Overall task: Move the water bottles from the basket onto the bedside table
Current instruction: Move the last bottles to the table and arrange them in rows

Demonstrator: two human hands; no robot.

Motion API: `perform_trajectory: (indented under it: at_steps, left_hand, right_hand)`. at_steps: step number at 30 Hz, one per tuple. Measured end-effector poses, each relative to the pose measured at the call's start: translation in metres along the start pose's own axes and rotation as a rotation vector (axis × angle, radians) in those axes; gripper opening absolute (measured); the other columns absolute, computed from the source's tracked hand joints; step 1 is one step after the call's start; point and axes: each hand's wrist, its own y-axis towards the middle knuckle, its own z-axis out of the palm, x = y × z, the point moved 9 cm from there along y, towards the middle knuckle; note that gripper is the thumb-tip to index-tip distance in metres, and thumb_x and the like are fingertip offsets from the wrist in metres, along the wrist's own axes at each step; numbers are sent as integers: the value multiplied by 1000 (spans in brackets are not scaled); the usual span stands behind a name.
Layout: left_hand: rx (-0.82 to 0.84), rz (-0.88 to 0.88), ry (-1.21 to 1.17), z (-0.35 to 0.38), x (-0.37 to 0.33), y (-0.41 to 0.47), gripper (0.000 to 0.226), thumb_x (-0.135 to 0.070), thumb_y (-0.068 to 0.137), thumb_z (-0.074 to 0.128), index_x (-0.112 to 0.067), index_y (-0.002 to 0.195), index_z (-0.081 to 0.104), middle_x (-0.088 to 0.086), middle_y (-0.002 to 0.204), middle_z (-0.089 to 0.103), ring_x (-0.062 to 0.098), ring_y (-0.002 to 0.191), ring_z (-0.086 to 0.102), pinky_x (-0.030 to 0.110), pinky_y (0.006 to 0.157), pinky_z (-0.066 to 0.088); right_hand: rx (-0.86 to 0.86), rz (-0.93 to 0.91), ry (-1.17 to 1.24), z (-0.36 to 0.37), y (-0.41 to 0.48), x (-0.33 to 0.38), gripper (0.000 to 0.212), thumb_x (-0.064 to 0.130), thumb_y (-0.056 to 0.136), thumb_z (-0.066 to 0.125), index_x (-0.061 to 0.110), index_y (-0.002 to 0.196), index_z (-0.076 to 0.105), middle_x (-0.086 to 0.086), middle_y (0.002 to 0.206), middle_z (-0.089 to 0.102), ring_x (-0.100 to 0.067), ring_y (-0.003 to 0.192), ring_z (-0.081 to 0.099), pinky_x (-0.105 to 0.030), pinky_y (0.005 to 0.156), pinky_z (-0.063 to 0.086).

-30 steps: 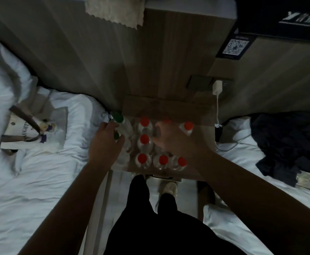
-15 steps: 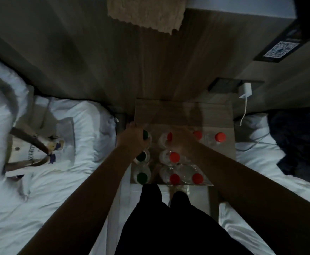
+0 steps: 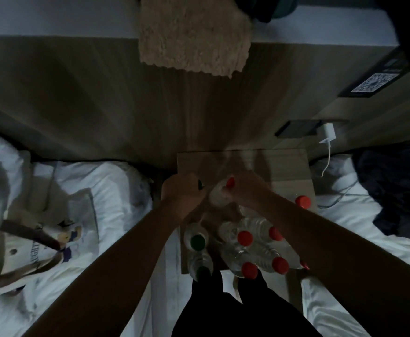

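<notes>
Several clear water bottles stand crowded on the wooden bedside table [image 3: 285, 166], most with red caps [image 3: 244, 238], two at the front left with green caps [image 3: 197, 242]. My left hand [image 3: 181, 194] grips a bottle at the back left; only a sliver of its green cap [image 3: 200, 184] shows. My right hand [image 3: 246, 190] grips a tilted red-capped bottle [image 3: 217, 197] right beside it. One red-capped bottle [image 3: 303, 201] stands apart at the right. The light is dim.
A cloth tote bag [image 3: 41, 242] lies on the white bed at left. Dark clothes [image 3: 393, 190] lie on the bed at right. A white charger [image 3: 328, 132] hangs in the wall socket, its cable trailing down. My legs [image 3: 223, 307] stand before the table.
Both hands have moved from the front and middle of the bottle group toward its back. My right hand now holds a tilted red-capped bottle. The view has come closer.
</notes>
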Motion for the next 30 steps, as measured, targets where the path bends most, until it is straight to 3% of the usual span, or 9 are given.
perform_trajectory:
  at_steps: [4, 9, 11, 14, 19, 23, 26, 30]
  left_hand:
    - [-39, -26, 35, -20, -2, 26, 34, -45, 89, 48, -16, 76, 61, 8, 91, 67, 26, 85, 63, 32, 72, 47]
    - [-134, -76, 20, -42, 3, 50, 36, -44, 85, 55, -13, 103, 59, 9, 103, 62, 29, 99, 59, 36, 80, 47]
    - [-152, -77, -6, -49, 4, 56, 31, -40, 85, 54, -13, 99, 59, 9, 100, 60, 29, 99, 58, 37, 78, 47]
    - [-166, -79, -83, -54, 5, 64, 22, -38, 85, 55, -16, 80, 56, 4, 82, 57, 23, 81, 59, 33, 68, 46]
    - [-142, -38, -116, -53, -5, 77, 33, -45, 85, 50, -17, 69, 53, 13, 84, 64, 29, 79, 61, 39, 74, 52]
    - [-176, -42, -121, -58, -8, 83, 37, -47, 87, 50, -12, 80, 62, 9, 84, 63, 27, 84, 62, 40, 77, 52]
    - [-181, -11, -124, -60, -10, 84, 35, -42, 88, 51, -16, 65, 54, 2, 69, 53, 25, 76, 60, 33, 68, 46]
    - [-200, -8, -95, -64, -12, 87, 30, -41, 89, 52, -14, 85, 65, 10, 90, 65, 27, 87, 61, 33, 73, 45]
  right_hand:
    - [-45, -55, -45, -22, 16, 23, 26, 33, 87, 56, 15, 102, 67, -5, 96, 66, -22, 92, 64, -33, 78, 53]
    - [-143, -10, 12, -45, 45, 35, 39, 38, 82, 53, 11, 109, 65, -9, 107, 66, -26, 95, 63, -35, 80, 54]
    - [-125, -4, 1, -46, 54, 37, 34, 34, 85, 55, 8, 104, 64, -10, 103, 65, -26, 92, 61, -30, 73, 48]
    - [-138, 20, -7, -47, 67, 38, 28, 30, 86, 57, 7, 101, 64, -13, 102, 64, -29, 93, 61, -29, 70, 44]
    - [-185, 30, 31, -46, 84, 41, 31, 31, 79, 64, 11, 102, 62, -9, 99, 62, -28, 93, 62, -30, 67, 45]
    - [-186, -12, -4, -46, 91, 44, 20, 28, 88, 58, 11, 97, 63, -4, 85, 57, -21, 81, 56, -30, 67, 44]
    - [-199, -20, 16, -49, 97, 44, 13, 27, 89, 58, 13, 87, 59, -2, 75, 51, -17, 75, 53, -27, 62, 38]
    - [-219, -28, 29, -55, 105, 46, 16, 27, 91, 55, 13, 87, 61, -1, 72, 49, -16, 69, 48, -23, 55, 32]
